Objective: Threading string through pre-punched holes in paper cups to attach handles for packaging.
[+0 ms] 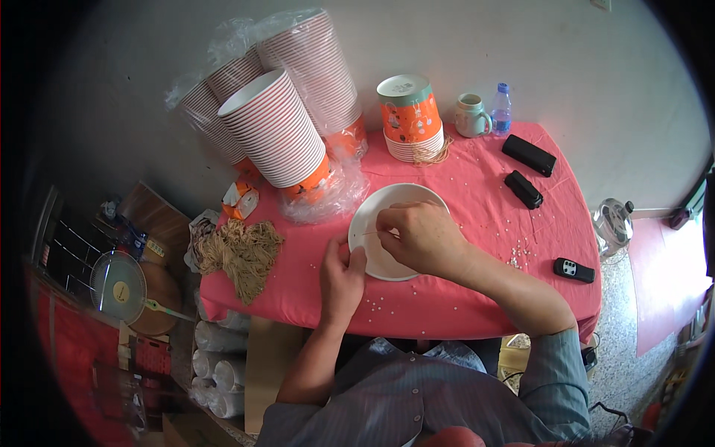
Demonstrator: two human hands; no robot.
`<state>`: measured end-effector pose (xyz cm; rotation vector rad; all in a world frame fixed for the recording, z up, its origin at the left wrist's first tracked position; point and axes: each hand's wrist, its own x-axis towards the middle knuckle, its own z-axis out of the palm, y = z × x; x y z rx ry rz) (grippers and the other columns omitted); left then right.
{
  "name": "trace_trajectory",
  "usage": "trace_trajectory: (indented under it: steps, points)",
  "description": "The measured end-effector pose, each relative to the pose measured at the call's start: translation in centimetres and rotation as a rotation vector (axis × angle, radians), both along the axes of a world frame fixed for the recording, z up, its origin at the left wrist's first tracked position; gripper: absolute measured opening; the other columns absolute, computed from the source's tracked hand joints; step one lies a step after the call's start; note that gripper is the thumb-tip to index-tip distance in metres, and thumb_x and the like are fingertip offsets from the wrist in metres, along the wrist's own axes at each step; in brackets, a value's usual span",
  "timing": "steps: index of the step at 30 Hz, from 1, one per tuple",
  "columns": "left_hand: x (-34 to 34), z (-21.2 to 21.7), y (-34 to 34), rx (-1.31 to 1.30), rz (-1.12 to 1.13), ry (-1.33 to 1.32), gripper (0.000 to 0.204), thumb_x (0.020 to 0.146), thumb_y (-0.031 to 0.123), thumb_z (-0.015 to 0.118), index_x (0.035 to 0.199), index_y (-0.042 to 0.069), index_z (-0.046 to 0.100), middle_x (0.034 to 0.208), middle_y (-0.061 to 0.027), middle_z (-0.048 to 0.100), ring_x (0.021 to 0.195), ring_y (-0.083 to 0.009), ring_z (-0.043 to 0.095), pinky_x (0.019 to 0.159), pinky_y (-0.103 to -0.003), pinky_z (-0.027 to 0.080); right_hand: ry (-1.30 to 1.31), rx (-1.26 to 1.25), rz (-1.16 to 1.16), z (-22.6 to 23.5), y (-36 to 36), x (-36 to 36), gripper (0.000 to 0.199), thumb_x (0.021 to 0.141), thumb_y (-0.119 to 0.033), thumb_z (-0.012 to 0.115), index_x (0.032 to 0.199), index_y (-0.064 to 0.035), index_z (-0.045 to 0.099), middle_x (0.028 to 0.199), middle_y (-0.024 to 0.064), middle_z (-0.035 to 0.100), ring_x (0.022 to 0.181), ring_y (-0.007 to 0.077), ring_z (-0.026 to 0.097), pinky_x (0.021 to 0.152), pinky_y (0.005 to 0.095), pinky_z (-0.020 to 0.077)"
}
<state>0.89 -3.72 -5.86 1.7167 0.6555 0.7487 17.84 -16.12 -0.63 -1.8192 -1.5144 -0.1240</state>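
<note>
A round white paper tub stands with its mouth up near the table's front edge. My left hand is closed on its left rim, thumb and fingers on either side of the wall. Over the opening, my right hand has its fingertips pinched together. A thin pale strand seems to run from them toward the tub's left wall; its ends cannot be made out. Left of my left hand lies a tangled bundle of tan cords.
Tall stacks of nested paper tubs, partly in clear plastic, lean at the back left. Behind the white tub stand an upside-down orange tub stack, a mug and a bottle. Black cases and a remote lie right.
</note>
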Motion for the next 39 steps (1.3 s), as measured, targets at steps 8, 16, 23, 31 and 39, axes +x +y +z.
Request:
trace_trajectory:
  steps: [8,16,23,31,39]
  points:
    - [1.8,2.9,-2.2,0.272,0.129,-0.084,0.012,0.107,0.005,0.063,0.109,-0.001,0.053,0.075,-0.0114,0.072,0.066,-0.011,0.066,0.06,-0.032,0.05,0.14,0.127,-0.046,1.3,-0.6,-0.6,0.019,0.092,-0.023,0.073,0.093,-0.0032,0.073,0.087,0.0175,0.076,0.079,0.0401,0.075,0.073,0.0515,0.0597]
    - [2.8,3.3,-3.1,0.201,0.094,-0.143,0.013,0.108,0.006,0.064,0.107,0.001,0.052,0.073,-0.0057,0.068,0.063,-0.0078,0.06,0.056,-0.029,0.046,0.244,0.14,-0.066,1.4,-0.6,-0.1,0.021,0.093,-0.023,0.071,0.094,-0.0021,0.071,0.085,0.0191,0.076,0.079,0.0421,0.075,0.071,0.0521,0.0594]
    - [3.2,3.0,-3.2,0.181,0.078,-0.145,0.015,0.108,0.007,0.066,0.107,0.001,0.052,0.074,-0.0056,0.068,0.065,-0.0076,0.06,0.057,-0.029,0.046,0.244,0.109,-0.082,1.6,-0.8,0.2,0.021,0.092,-0.024,0.071,0.095,-0.0027,0.072,0.084,0.0187,0.076,0.078,0.0417,0.075,0.072,0.0522,0.0595]
    - [3.1,2.3,-2.9,0.226,0.081,-0.12,0.015,0.107,0.006,0.067,0.106,0.001,0.053,0.071,-0.0057,0.067,0.065,-0.0085,0.062,0.059,-0.031,0.048,0.243,0.101,-0.066,1.3,-0.5,0.3,0.022,0.092,-0.024,0.071,0.098,-0.0029,0.074,0.087,0.0192,0.077,0.081,0.042,0.076,0.075,0.0527,0.0603]
    - [2.9,2.5,-3.4,0.29,0.071,-0.085,0.018,0.106,0.006,0.07,0.106,0.001,0.053,0.069,-0.0074,0.067,0.064,-0.0095,0.064,0.057,-0.032,0.048,0.244,0.069,-0.036,1.3,-0.4,0.1,0.021,0.093,-0.023,0.071,0.1,-0.0033,0.075,0.088,0.019,0.078,0.082,0.0422,0.076,0.077,0.0527,0.0609]
